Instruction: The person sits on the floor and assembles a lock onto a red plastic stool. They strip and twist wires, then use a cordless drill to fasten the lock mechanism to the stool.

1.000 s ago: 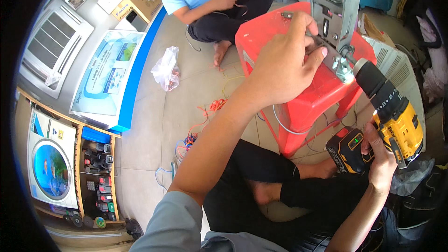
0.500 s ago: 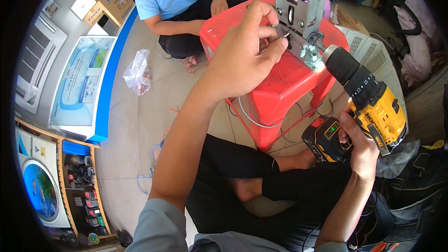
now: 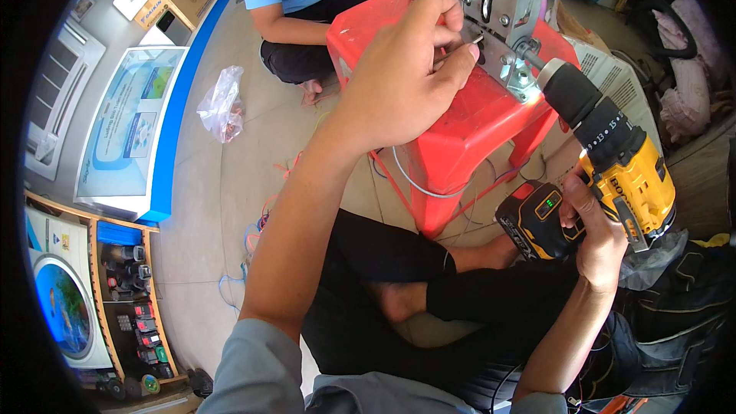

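Left hand (image 3: 406,80) clenched on a thin wire (image 3: 473,34) against the metal panel (image 3: 502,0) atop the red stool (image 3: 452,119), right hand (image 3: 594,234) gripping the yellow drill (image 3: 613,161), tip now touching the panel just beside the left fingers, closer than before.
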Motion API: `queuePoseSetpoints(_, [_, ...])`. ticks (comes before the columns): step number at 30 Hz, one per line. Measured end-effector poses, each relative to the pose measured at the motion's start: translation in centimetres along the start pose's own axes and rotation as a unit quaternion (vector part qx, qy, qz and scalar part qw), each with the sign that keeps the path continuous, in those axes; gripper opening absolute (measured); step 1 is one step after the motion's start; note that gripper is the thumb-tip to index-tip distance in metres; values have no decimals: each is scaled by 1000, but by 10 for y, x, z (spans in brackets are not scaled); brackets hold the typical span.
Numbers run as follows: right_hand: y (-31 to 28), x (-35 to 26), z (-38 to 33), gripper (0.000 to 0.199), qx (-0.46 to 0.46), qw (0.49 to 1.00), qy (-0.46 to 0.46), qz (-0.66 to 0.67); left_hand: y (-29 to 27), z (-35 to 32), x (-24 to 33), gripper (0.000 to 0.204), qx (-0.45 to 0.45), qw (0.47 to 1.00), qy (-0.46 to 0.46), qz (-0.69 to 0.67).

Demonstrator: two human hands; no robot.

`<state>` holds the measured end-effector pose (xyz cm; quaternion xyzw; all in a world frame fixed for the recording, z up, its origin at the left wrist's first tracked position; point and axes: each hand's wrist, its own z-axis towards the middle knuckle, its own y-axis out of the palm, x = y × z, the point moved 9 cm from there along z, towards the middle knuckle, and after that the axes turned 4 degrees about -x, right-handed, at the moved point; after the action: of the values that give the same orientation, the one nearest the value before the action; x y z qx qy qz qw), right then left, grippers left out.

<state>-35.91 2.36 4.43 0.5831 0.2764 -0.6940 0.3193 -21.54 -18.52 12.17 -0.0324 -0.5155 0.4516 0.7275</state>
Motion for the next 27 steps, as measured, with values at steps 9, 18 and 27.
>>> queuePoseSetpoints(9, [2, -3, 0, 21, -1, 1000, -20, -8, -6, -7, 5, 15, -31, 999, 13, 11])
queuePoseSetpoints(18, [0, -1, 0, 19, 5, 1000, -15, -19, -6, -11, 16, 23, 55, 996, 35, 68])
queuePoseSetpoints(27, [-1, -2, 1, 18, 3, 1000, -12, -27, -8, -12, 26, 20, 81, 989, 65, 106])
